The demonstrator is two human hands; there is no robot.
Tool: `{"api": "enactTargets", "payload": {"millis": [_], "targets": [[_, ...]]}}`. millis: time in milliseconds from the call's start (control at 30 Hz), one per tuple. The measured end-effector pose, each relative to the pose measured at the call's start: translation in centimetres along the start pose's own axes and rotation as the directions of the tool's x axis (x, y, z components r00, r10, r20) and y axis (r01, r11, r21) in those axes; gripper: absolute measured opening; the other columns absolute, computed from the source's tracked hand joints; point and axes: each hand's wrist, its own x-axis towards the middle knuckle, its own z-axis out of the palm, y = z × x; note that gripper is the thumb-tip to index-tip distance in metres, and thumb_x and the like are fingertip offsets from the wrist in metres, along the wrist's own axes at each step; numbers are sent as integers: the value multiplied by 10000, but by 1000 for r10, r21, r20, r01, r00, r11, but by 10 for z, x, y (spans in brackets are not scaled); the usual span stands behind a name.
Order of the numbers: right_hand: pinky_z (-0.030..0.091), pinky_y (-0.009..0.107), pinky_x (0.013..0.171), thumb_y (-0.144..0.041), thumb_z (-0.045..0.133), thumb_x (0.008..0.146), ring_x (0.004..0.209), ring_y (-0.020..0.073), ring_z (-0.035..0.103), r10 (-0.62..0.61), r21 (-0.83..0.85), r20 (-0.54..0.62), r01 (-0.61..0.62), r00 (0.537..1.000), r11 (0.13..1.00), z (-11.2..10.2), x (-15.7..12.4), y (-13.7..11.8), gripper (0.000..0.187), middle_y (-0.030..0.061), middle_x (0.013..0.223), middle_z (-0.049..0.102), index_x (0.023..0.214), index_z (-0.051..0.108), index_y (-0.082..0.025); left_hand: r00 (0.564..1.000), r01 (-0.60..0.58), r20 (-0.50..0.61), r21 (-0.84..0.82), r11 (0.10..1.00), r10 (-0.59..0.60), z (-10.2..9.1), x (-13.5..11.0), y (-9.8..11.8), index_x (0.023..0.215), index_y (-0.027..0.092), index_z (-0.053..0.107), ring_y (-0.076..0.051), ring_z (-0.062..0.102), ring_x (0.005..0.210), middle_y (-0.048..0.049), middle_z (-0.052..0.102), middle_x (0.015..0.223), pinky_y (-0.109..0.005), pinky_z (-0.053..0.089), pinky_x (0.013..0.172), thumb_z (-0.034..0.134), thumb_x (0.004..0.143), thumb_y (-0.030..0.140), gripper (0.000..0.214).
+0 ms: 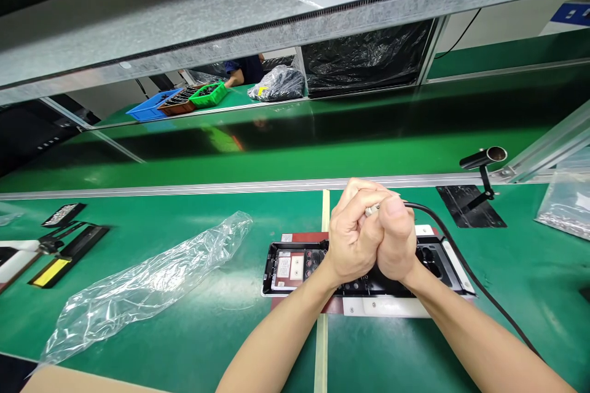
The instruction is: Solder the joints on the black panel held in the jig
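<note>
My left hand (353, 236) and my right hand (399, 236) are pressed together, fingers curled, above a long black housing (266, 273). A small whitish piece (371, 209) shows between the fingers; its kind is mostly hidden. From behind my right hand a black cable (465, 264) runs out, curving down to the lower right. The housing lies open side up, with labels and round openings at its left end and dark oval recesses at the right. Its middle is covered by my hands. Beneath it is a fixture with reddish and white strips (391, 307).
A crumpled clear plastic bag (157, 288) lies to the left. Further left is a black bracket (74, 252) with a yellow strip. A black tube holder (483, 159) stands at the right. Overhead runs a metal shelf (184, 24). Behind are bins (154, 107) and another person's arm (236, 78).
</note>
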Motion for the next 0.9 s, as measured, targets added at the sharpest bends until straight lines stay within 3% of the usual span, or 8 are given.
{"api": "enactTargets", "payload": {"millis": [900], "targets": [[474,367,663,-677,408,978,689,194,534,-3,52,14,2,1000,999,0,-2,4,578,22,706,485,626,428,-219,1000,-14,-1,-33,999,14,-1,-2,-2,1032,192,702,-218,646,962,-78,682,999,-394,561,862,497,1040,420,306]]}}
